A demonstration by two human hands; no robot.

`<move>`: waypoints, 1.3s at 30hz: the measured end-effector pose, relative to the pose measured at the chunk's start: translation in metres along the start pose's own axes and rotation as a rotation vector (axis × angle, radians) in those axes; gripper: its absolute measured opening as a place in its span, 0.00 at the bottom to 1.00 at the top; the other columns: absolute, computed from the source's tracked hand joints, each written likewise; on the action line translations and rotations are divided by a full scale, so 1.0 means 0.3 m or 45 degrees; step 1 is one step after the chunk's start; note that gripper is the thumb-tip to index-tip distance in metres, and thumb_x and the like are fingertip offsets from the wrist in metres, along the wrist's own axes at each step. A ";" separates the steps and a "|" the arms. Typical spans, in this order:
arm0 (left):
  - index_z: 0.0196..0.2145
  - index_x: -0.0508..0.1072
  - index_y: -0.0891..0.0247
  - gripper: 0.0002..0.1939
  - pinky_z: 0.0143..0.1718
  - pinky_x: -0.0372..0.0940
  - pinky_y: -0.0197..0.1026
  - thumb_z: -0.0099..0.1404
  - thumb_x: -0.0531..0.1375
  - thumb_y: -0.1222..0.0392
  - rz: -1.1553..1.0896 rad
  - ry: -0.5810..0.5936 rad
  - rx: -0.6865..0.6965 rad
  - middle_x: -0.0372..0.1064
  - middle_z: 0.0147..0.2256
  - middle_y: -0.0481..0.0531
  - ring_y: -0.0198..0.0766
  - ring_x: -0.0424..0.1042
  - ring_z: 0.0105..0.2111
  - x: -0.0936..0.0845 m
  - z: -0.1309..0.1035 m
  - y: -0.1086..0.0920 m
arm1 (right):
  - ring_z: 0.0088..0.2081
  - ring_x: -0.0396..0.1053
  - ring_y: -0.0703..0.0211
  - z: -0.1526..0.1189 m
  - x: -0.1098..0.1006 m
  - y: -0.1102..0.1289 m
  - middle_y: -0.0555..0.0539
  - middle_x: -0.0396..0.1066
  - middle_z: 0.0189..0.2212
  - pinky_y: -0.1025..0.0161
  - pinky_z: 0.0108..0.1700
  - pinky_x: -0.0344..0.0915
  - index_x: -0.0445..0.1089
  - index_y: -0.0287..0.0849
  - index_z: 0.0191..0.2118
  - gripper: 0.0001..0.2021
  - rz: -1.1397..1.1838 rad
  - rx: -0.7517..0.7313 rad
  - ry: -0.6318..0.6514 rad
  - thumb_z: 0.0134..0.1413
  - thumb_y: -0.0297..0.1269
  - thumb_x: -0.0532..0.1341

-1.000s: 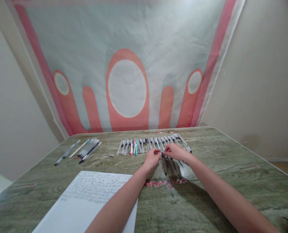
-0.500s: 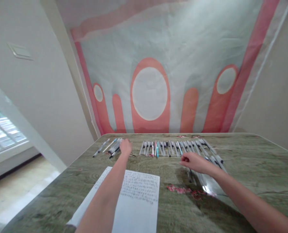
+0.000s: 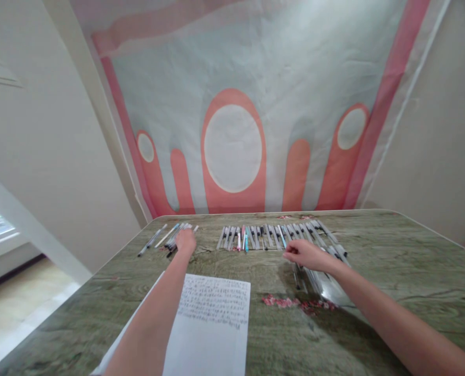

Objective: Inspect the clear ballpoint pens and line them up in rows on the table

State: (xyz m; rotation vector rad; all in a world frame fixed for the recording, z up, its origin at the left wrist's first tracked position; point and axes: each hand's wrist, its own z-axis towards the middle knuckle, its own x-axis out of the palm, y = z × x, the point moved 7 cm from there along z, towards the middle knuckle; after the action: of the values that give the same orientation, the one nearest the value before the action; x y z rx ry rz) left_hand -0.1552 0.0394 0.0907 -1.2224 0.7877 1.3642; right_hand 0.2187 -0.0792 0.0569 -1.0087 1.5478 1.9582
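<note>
My left hand point(image 3: 186, 241) is at the loose pile of pens point(image 3: 171, 242) on the left, its fingers curled down. A pale pen end point(image 3: 195, 228) shows just beyond the fingers, which seem to grip it; the fingertips are partly hidden. On the right, my right hand point(image 3: 303, 254) hovers with fingers bent and pressed together. Whatever they may hold cannot be made out. Below and behind that hand lies a shiny clear plastic bag or sleeve point(image 3: 332, 291) with long clear pens, partly covered by my forearm. A dark-tipped pen point(image 3: 297, 277) lies under the hand.
A long row of pens point(image 3: 259, 238), mostly clear with black parts, stretches across the back of the wood-patterned table point(image 3: 217, 265). A pink and several blue ones are among them. A handwritten sheet or notebook point(image 3: 212, 334) lies in front, under my left forearm. A patterned sheet point(image 3: 232, 57) hangs behind.
The view has turned slightly, shifting everything left. A pale pen end now shows beside my left fingers. My right hand stays above the clear plastic, still curled.
</note>
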 end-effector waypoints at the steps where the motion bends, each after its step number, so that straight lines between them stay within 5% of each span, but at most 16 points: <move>1: 0.37 0.67 0.69 0.13 0.38 0.57 0.41 0.60 0.48 0.61 -0.049 -0.022 0.025 0.66 0.36 0.62 0.44 0.65 0.39 0.000 0.007 -0.028 | 0.20 0.60 0.67 0.004 -0.006 -0.009 0.51 0.64 0.18 0.70 0.23 0.52 0.66 0.37 0.24 0.11 0.041 0.010 -0.007 0.45 0.41 0.54; 4: 0.40 0.66 0.69 0.14 0.35 0.58 0.36 0.60 0.47 0.62 -0.455 0.003 0.126 0.67 0.33 0.57 0.36 0.66 0.33 0.017 -0.002 -0.167 | 0.20 0.60 0.67 0.016 -0.034 -0.042 0.51 0.65 0.19 0.70 0.22 0.54 0.65 0.37 0.26 0.11 0.213 0.069 -0.076 0.45 0.41 0.54; 6: 0.39 0.67 0.68 0.14 0.28 0.58 0.34 0.60 0.48 0.60 -0.954 0.164 0.140 0.66 0.28 0.53 0.32 0.65 0.26 0.053 -0.050 -0.293 | 0.19 0.60 0.68 0.023 -0.066 -0.063 0.51 0.65 0.19 0.71 0.21 0.55 0.65 0.37 0.27 0.12 0.325 0.121 -0.176 0.45 0.42 0.54; 11: 0.33 0.67 0.69 0.11 0.15 0.45 0.27 0.57 0.52 0.58 -1.894 0.928 0.035 0.60 0.24 0.49 0.23 0.54 0.16 0.165 -0.316 -0.645 | 0.19 0.60 0.70 0.045 -0.121 -0.082 0.49 0.67 0.24 0.73 0.17 0.53 0.65 0.37 0.32 0.15 0.599 0.230 -0.346 0.48 0.46 0.52; 15: 0.33 0.65 0.68 0.11 0.13 0.38 0.26 0.57 0.53 0.56 -2.113 1.468 -0.171 0.57 0.23 0.46 0.20 0.48 0.14 0.237 -0.531 -0.792 | 0.19 0.60 0.71 0.084 -0.102 -0.066 0.47 0.69 0.28 0.74 0.16 0.52 0.66 0.37 0.33 0.16 0.767 0.267 -0.315 0.48 0.47 0.53; 20: 0.34 0.65 0.67 0.14 0.13 0.35 0.26 0.55 0.55 0.53 -2.175 1.530 -0.282 0.53 0.20 0.43 0.19 0.43 0.12 0.284 -0.614 -0.794 | 0.18 0.58 0.70 0.109 -0.043 -0.058 0.52 0.64 0.18 0.73 0.17 0.53 0.66 0.37 0.26 0.14 0.734 0.248 -0.280 0.43 0.46 0.57; 28: 0.31 0.66 0.70 0.13 0.15 0.43 0.27 0.53 0.58 0.56 -2.223 1.356 -0.197 0.58 0.22 0.48 0.23 0.54 0.18 0.275 -0.613 -0.752 | 0.20 0.59 0.69 0.096 0.013 -0.038 0.52 0.64 0.18 0.73 0.18 0.53 0.67 0.36 0.28 0.14 0.704 0.252 -0.219 0.41 0.45 0.57; 39: 0.32 0.62 0.66 0.14 0.14 0.33 0.28 0.56 0.53 0.51 -2.150 1.386 -0.136 0.47 0.17 0.40 0.21 0.40 0.12 0.279 -0.608 -0.779 | 0.21 0.62 0.67 0.109 0.018 -0.037 0.50 0.67 0.19 0.69 0.26 0.60 0.68 0.35 0.24 0.14 0.763 0.185 -0.318 0.40 0.44 0.58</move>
State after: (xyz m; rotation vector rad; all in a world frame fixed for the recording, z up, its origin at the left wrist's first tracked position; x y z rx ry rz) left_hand 0.1227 -0.0640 0.0069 -1.9097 0.0837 -0.7130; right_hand 0.2146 -0.0453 0.0493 -0.2299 1.9558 2.1934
